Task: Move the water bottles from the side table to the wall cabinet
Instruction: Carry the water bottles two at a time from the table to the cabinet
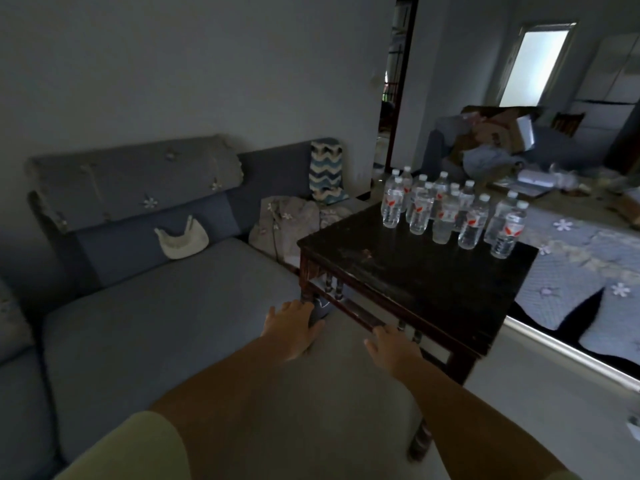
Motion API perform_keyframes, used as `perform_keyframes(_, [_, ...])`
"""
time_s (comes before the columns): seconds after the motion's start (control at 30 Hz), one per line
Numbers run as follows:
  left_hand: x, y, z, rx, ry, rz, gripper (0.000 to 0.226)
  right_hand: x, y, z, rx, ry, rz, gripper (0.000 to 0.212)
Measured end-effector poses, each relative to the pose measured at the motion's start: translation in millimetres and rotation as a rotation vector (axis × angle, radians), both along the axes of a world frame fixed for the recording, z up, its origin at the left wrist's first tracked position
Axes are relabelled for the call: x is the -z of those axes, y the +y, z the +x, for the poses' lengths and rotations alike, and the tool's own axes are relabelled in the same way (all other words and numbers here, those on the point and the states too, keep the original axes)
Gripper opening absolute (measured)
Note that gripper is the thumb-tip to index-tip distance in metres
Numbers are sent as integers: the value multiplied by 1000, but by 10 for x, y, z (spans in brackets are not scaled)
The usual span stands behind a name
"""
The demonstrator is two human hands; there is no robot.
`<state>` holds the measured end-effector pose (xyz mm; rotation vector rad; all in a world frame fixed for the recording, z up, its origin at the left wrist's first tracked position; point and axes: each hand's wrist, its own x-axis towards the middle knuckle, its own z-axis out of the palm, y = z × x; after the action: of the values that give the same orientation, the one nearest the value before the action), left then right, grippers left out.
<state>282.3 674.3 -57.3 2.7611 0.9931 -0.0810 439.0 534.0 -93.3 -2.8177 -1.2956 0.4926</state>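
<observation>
Several clear water bottles [450, 213] with white caps and red labels stand upright in a cluster on the far right part of a dark wooden side table [408, 271]. My left hand [294, 327] reaches forward near the table's front left leg, fingers loosely spread, holding nothing. My right hand [394, 348] is stretched out just below the table's front rail, fingers relaxed and empty. Both hands are well short of the bottles. No wall cabinet can be made out in this view.
A grey-blue sofa [156, 306] fills the left, with a small white bag [181, 239] on its backrest and folded cloths [294, 216] at its far end. A floral quilt [575, 271] covers the furniture right of the table. A cluttered table and doorway lie beyond.
</observation>
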Motion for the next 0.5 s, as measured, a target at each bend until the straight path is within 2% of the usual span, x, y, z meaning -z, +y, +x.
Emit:
perform_keyframes(0.23, [-30, 899, 1105, 43, 3, 21, 51, -36, 877, 1055, 0, 62, 47, 48])
perform_keyframes(0.37, [-272, 1369, 1824, 72, -100, 36, 53, -334, 1319, 1818, 33, 29, 87, 50])
perform_keyframes(0.5, [-149, 1631, 2284, 128, -36, 17, 55, -316, 1629, 2302, 53, 38, 40, 51])
